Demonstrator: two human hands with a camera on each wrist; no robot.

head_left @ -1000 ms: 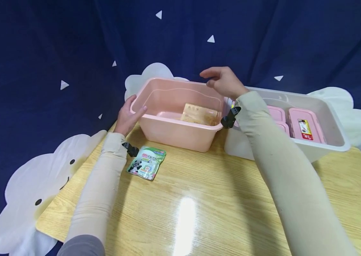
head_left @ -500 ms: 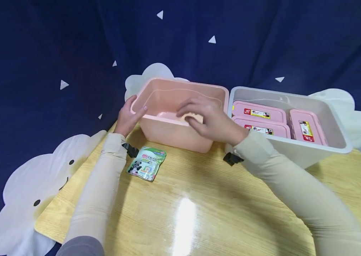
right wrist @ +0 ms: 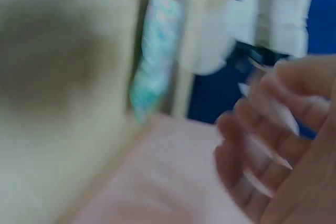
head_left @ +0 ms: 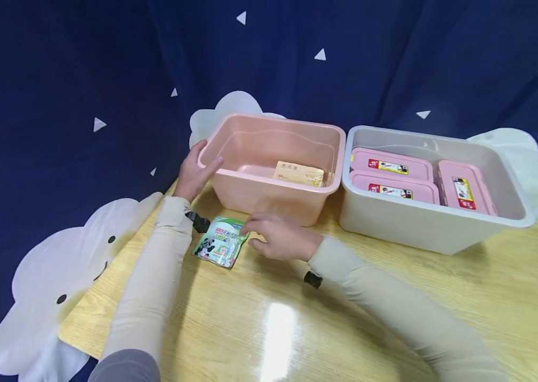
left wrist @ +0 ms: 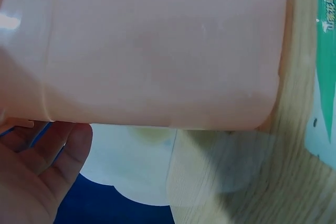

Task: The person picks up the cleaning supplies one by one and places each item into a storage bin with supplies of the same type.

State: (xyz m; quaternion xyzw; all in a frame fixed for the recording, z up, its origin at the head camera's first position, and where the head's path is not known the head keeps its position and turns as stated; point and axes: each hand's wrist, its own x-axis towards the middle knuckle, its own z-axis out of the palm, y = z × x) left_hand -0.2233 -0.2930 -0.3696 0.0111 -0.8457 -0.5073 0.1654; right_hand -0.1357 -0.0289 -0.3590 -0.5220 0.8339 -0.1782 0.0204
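My left hand (head_left: 193,175) holds the left end of a pink plastic storage bin (head_left: 261,193) at its rim, thumb over the front edge. In the left wrist view the fingers (left wrist: 73,145) lie against the bin's side. A green and white pouch with a panda print (head_left: 220,243) lies flat on the table before the bin. My right hand (head_left: 280,237) hovers just right of the pouch with loosely bent fingers and nothing in them; its fingertips overlap the pouch's right edge in the head view. Inside the bin lies a tan printed packet (head_left: 299,173).
To the right, a white bin (head_left: 412,225) holds several pink lidded boxes (head_left: 395,164) with red and yellow labels. The wooden table (head_left: 345,313) has its left edge beside white cloud shapes (head_left: 68,265). A dark blue curtain (head_left: 269,58) hangs behind.
My right hand has come from above the bins, across the pink bin, down toward the pouch on the table. The left hand stays at the bin's rim.
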